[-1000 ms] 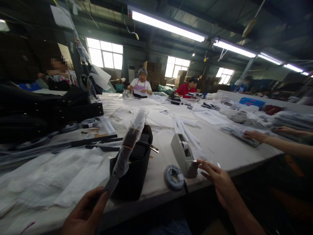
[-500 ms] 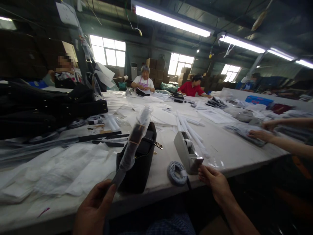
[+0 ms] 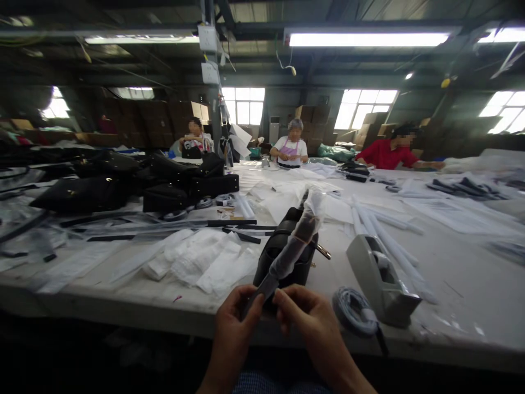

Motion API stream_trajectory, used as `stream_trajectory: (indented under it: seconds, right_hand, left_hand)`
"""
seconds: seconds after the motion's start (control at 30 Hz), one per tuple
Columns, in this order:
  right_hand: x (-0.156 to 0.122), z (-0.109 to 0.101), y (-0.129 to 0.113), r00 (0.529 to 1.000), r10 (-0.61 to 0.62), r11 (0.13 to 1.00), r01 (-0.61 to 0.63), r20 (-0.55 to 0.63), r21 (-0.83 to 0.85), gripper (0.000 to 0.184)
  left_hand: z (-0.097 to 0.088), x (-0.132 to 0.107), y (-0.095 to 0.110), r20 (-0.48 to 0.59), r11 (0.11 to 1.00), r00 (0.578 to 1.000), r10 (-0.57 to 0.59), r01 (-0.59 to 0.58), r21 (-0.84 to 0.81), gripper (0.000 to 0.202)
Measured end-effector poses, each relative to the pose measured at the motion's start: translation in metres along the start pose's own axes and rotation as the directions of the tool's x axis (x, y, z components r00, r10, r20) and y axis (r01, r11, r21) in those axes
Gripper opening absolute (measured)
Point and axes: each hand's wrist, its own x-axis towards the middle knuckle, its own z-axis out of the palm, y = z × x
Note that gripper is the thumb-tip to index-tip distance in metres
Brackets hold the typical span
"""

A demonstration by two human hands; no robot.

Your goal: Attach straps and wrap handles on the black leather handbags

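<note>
A black handbag (image 3: 302, 268) stands at the table's front edge, in front of me. Its strap (image 3: 283, 262), wrapped in cloudy clear film, slants up from my left hand (image 3: 238, 317), whose thumb and fingers are closed on the lower end. Close beside that end, my right hand (image 3: 305, 317) makes a pinch; whatever is between its fingertips is too small to make out. To the right sit a coiled grey strap (image 3: 355, 312) with a white band and a grey tape dispenser (image 3: 379, 282).
White wrapping sheets (image 3: 197, 257) lie left of the bag. Several black bags (image 3: 90, 191) are heaped farther left, near dark strips (image 3: 232, 222). White tubes (image 3: 389, 241) lie behind the dispenser. Across the table, a person in a pink apron (image 3: 290, 148) and one in red (image 3: 389, 153) work.
My right hand has left the tape dispenser's front end and come over to the wrapped strap beside my left hand. The view has turned left, showing more black bags.
</note>
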Motion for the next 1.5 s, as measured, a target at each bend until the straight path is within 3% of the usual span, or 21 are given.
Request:
stream_trajectory:
  seconds: [0.17,0.37,0.53,0.63,0.9,1.03,1.2,1.3,1.43,1.5]
  right_hand:
    - [0.019,0.012,0.009,0.999,0.023,0.995,-0.027,-0.039,-0.099,0.043]
    - [0.022,0.006,0.02,0.994,0.105,0.986,-0.107,-0.025,-0.126,0.041]
    - [0.017,-0.004,0.035,0.993,-0.003,0.998,-0.004,0.115,0.06,0.032]
    - [0.013,-0.006,0.039,0.988,-0.064,0.998,0.061,0.143,0.031,0.027]
    - [0.01,0.011,0.04,0.978,-0.189,0.951,0.161,-0.085,-0.263,0.021]
    - [0.011,0.017,0.045,0.965,-0.236,0.939,0.195,-0.117,-0.284,0.022]
    - [0.014,0.02,0.043,0.981,-0.156,0.976,0.135,-0.114,-0.174,0.015]
    - [0.016,0.018,0.038,0.985,-0.146,0.974,0.127,-0.096,-0.186,0.015]
    - [0.01,0.011,0.037,0.977,-0.215,0.948,0.211,0.007,-0.237,0.023]
    - [0.004,0.006,0.04,0.99,-0.139,0.977,0.143,0.033,-0.157,0.025]
  left_hand:
    - [-0.004,0.0,0.001,0.008,0.999,1.0,-0.013,0.013,-0.046,0.024]
    - [-0.005,-0.005,0.003,0.118,0.933,0.968,-0.221,0.245,-0.265,0.034]
    - [-0.005,-0.005,0.005,0.235,0.875,0.924,-0.302,0.367,-0.317,0.04]
    - [-0.006,-0.004,0.007,0.273,0.881,0.913,-0.302,0.377,-0.286,0.037]
    - [-0.004,-0.006,0.001,0.367,0.832,0.836,-0.408,0.506,-0.228,0.044]
    - [-0.004,-0.004,0.004,0.358,0.83,0.829,-0.431,0.519,-0.203,0.046]
    - [0.001,-0.006,0.008,0.403,0.808,0.791,-0.46,0.561,-0.18,0.048]
    - [0.003,-0.008,0.008,0.39,0.823,0.81,-0.438,0.535,-0.188,0.047]
    - [0.001,-0.008,0.009,0.393,0.838,0.826,-0.405,0.507,-0.201,0.047]
    - [0.0,-0.008,0.009,0.393,0.836,0.825,-0.407,0.509,-0.204,0.048]
